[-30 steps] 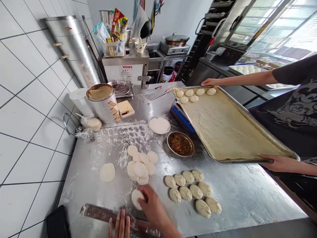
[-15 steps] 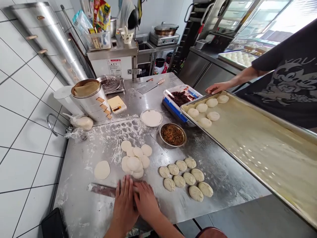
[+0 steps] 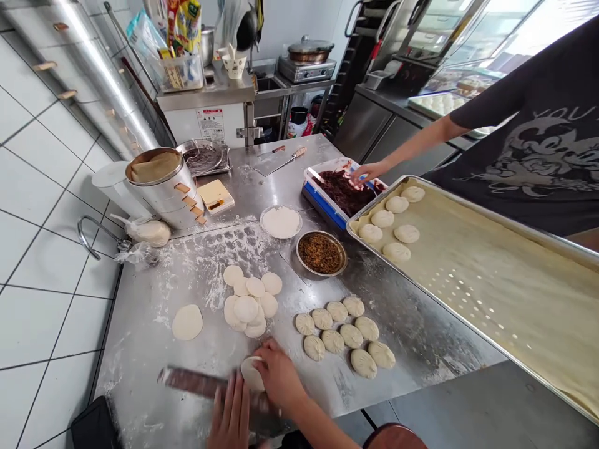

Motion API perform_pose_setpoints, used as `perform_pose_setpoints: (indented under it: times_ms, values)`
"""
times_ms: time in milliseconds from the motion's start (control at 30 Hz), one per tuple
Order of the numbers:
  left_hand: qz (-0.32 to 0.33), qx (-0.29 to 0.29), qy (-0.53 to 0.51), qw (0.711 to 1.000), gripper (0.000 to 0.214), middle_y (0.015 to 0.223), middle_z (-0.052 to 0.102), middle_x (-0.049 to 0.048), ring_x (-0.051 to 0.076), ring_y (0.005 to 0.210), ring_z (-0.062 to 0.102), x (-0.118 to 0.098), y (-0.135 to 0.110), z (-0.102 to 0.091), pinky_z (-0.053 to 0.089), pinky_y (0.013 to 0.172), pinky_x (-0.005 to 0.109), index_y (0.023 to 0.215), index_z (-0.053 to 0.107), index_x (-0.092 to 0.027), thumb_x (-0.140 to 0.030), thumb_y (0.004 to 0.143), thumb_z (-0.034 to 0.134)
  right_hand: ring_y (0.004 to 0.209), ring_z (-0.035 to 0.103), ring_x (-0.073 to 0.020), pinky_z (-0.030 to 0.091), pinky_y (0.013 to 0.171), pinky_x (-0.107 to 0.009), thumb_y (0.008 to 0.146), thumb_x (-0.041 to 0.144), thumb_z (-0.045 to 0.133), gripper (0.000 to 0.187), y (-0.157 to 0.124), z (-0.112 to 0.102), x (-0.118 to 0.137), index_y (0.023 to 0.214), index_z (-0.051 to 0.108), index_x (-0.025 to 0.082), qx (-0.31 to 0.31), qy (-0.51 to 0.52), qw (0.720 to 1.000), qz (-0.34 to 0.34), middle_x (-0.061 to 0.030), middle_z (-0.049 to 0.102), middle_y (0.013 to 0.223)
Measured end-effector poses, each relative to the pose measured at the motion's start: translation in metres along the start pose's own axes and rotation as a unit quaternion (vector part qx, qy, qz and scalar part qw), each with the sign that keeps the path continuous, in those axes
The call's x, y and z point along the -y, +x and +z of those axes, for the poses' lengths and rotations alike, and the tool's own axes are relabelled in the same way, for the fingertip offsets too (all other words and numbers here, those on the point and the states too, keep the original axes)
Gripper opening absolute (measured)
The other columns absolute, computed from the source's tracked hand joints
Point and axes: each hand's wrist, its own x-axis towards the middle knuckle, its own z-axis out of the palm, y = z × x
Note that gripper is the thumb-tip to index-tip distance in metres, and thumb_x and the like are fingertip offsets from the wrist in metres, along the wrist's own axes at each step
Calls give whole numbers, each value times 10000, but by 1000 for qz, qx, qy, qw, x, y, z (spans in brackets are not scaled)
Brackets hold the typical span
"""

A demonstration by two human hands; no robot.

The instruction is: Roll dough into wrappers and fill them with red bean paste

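My left hand [image 3: 231,419] lies flat with fingers stretched out on a dark rolling pin [image 3: 191,382] at the near edge of the steel table. My right hand [image 3: 279,376] pinches the edge of a small dough round [image 3: 251,373] just beyond the pin. A pile of several small dough discs [image 3: 249,298] sits farther in, with one flattened wrapper [image 3: 187,322] to its left. Several pleated filled buns [image 3: 344,337] lie in two rows to the right of my hands.
A co-worker in a dark shirt rests a big lined tray [image 3: 491,274] with several buns on the table's right edge; their hand [image 3: 367,173] reaches over a tub of dark filling [image 3: 343,190]. A filling bowl [image 3: 321,254], flour dish [image 3: 281,222] and steel steamer [image 3: 161,182] stand behind.
My left hand slid back toward me on the rolling pin, and my right hand took the dough round's edge. The co-worker's tray settled lower and their hand moved to the filling tub.
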Motion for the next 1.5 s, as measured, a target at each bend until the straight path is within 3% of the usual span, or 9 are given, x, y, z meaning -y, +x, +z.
perform_pose_setpoints:
  times_ms: [100,300,433,633,800,967,1167,1367,1500]
  values:
    - [14,-54,29,998,824,1764,112,110,269,1645,120,-5,-7,-1,93,1363,543,1647,151,-86,-392,967,502,1022,678,-264,521,909,-400,1007,225,324,328,-13,1,-3,1074,643,191,-21,5,1000,18,-127,713,1083]
    - [-18,87,-36,995,858,1724,266,174,351,1604,263,-2,17,8,261,1312,575,1611,293,-63,-508,927,557,1119,647,-281,485,1013,-411,918,204,497,218,2,2,-3,983,700,249,-24,3,1000,-4,-84,713,1096]
    - [32,-81,25,996,859,1740,151,127,287,1641,123,-6,-11,9,105,1349,574,1645,188,-99,-335,917,579,1003,688,-241,529,897,-371,957,176,368,292,-11,1,-7,1033,648,212,-28,23,999,17,-96,721,1051]
    - [-22,102,-31,994,892,1697,314,196,352,1589,300,-2,29,4,334,1282,560,1599,320,-57,-534,905,617,1098,657,-273,477,1000,-404,891,188,497,244,4,-2,-5,1035,686,243,-22,20,1000,-2,-82,723,1094]
    - [32,-46,26,998,850,1674,363,136,305,1635,111,-12,-9,1,218,1330,601,1620,290,-117,-316,885,667,1016,677,-251,513,907,-386,956,177,344,310,-13,-3,-5,1013,648,205,-30,30,999,26,-114,705,1062]
    - [-27,110,-24,993,850,1698,315,182,358,1597,274,-11,18,4,279,1310,593,1612,297,-82,-419,905,627,1179,638,-265,459,1061,-399,880,154,475,353,-7,-7,-8,1179,647,229,-17,26,999,7,-92,720,1195]
    - [22,-62,21,998,1012,1746,49,70,254,1649,-3,-22,-10,3,28,1349,607,1660,34,-150,-180,843,630,1036,676,-256,512,915,-389,940,163,346,326,-19,-11,-11,1038,654,205,-27,25,998,43,-112,719,1091]
    - [-52,111,-61,991,968,1713,283,177,393,1598,258,-18,18,18,238,1309,640,1627,267,-101,-511,848,671,1083,664,-258,481,973,-372,869,192,506,269,-5,-5,-8,1056,697,225,-12,3,999,35,-87,729,1088]
    - [-25,-99,28,994,956,1719,230,103,327,1625,180,-14,-21,32,257,1278,711,1651,187,-193,-203,820,658,908,712,-253,504,825,-353,746,162,622,120,-7,-13,0,766,730,210,28,0,999,42,-93,752,972]
